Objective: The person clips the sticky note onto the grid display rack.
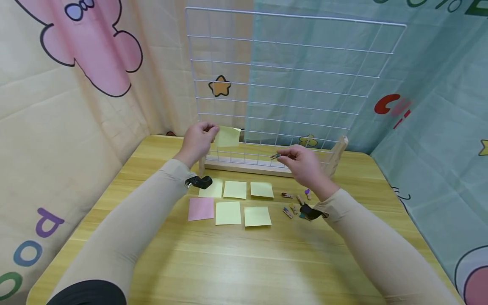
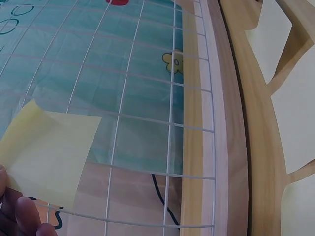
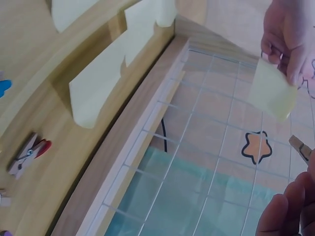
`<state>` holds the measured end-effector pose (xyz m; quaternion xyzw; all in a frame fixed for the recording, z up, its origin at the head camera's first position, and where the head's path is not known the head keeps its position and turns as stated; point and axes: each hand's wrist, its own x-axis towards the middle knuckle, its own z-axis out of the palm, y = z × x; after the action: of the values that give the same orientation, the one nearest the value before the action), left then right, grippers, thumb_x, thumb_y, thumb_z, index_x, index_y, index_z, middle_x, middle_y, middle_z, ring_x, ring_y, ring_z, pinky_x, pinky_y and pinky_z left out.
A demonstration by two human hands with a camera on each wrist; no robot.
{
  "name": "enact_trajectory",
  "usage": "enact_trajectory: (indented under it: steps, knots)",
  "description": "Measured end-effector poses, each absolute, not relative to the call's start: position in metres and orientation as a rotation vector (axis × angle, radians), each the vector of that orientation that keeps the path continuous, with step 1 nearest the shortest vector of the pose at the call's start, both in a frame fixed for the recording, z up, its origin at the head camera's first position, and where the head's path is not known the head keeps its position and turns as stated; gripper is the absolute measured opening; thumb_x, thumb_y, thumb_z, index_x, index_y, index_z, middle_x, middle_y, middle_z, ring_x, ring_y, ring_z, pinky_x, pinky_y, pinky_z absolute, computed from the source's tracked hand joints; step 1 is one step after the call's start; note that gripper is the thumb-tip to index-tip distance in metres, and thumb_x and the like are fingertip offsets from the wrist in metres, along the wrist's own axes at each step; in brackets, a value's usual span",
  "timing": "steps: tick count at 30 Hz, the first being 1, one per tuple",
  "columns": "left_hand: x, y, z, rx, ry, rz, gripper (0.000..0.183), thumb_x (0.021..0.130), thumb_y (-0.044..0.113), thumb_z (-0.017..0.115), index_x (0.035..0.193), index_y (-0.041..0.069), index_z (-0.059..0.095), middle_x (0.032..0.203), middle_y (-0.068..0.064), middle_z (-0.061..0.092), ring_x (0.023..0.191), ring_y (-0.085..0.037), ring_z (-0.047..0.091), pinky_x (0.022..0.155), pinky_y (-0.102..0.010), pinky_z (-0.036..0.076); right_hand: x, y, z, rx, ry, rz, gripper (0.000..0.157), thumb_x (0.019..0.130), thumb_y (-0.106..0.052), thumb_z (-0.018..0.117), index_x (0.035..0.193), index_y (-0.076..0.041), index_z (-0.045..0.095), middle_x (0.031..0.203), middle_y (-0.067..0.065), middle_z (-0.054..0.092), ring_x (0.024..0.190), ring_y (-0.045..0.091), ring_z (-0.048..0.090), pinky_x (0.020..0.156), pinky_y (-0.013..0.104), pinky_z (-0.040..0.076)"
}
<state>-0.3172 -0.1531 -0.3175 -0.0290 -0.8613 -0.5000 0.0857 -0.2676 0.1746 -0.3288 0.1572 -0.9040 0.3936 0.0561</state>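
Observation:
My left hand (image 1: 199, 142) pinches a yellow sticky note (image 1: 227, 137) by its left edge, in front of the lower left part of a white wire grid (image 1: 282, 89). In the left wrist view the note (image 2: 51, 152) overlaps the grid wires, one corner curling. My right hand (image 1: 301, 163) holds a small wooden clothespin (image 1: 275, 156) between thumb and fingers, before the grid's lower right part. The right wrist view shows the clothespin's tip (image 3: 299, 145) pointing toward the note (image 3: 273, 91); its rear is hidden by the fingers.
The grid stands in a wooden base (image 1: 248, 165) on the table (image 1: 228, 262). Before it lie several yellow sticky notes (image 1: 235, 189) and a pink one (image 1: 201, 209). Several small clothespins (image 1: 287, 212) with coloured decorations lie to their right, under the right wrist. Printed curtains (image 1: 95, 140) hang around the table.

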Motion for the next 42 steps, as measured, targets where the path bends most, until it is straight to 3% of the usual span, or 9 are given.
enact_trajectory:
  steps: [8, 21, 29, 39, 42]
  knots:
    - [-0.323, -0.153, -0.316, -0.100, -2.560, -1.494, 0.031, 0.111, 0.034, 0.056, 0.123, 0.009, 0.069, 0.100, -0.006, 0.061, 0.089, -0.022, 0.058, 0.077, -0.035, 0.049, -0.274, 0.158, -0.321, 0.494, -2.712, 1.202, 0.024, 0.104, -0.022, 0.068, 0.124, -0.010, 0.077, 0.110, 0.009, 0.071, 0.077, 0.024, 0.054, 0.060, 0.031, 0.042]
    - [-0.330, -0.150, -0.305, -0.106, -2.517, -1.560, 0.027, 0.110, 0.033, 0.057, 0.119, 0.010, 0.068, 0.100, -0.003, 0.059, 0.085, -0.021, 0.060, 0.069, -0.028, 0.049, -0.284, 0.136, -0.309, 0.514, -2.667, 1.231, 0.025, 0.105, -0.024, 0.067, 0.125, -0.013, 0.077, 0.119, 0.007, 0.071, 0.090, 0.024, 0.060, 0.072, 0.036, 0.047]
    - [-0.333, -0.147, -0.291, -0.104, -2.527, -1.545, 0.031, 0.110, 0.035, 0.055, 0.125, 0.011, 0.068, 0.105, -0.002, 0.061, 0.091, -0.019, 0.062, 0.066, -0.025, 0.048, -0.293, 0.120, -0.296, 0.520, -2.617, 1.278, 0.027, 0.105, -0.023, 0.067, 0.127, -0.011, 0.076, 0.115, 0.009, 0.073, 0.086, 0.024, 0.058, 0.069, 0.035, 0.045]
    - [-0.341, -0.141, -0.276, -0.120, -2.498, -1.514, 0.029, 0.110, 0.034, 0.057, 0.121, 0.010, 0.069, 0.100, 0.000, 0.061, 0.085, -0.015, 0.060, 0.067, -0.026, 0.046, -0.303, 0.099, -0.276, 0.474, -2.591, 1.293, 0.026, 0.105, -0.025, 0.068, 0.126, -0.013, 0.078, 0.121, 0.008, 0.073, 0.092, 0.023, 0.061, 0.072, 0.033, 0.044]
    - [-0.343, -0.140, -0.273, -0.123, -2.496, -1.508, 0.028, 0.110, 0.034, 0.057, 0.120, 0.011, 0.070, 0.099, 0.001, 0.061, 0.084, -0.015, 0.060, 0.068, -0.027, 0.046, -0.306, 0.093, -0.271, 0.458, -2.584, 1.291, 0.026, 0.105, -0.026, 0.068, 0.126, -0.014, 0.078, 0.119, 0.006, 0.074, 0.086, 0.021, 0.059, 0.069, 0.032, 0.043]
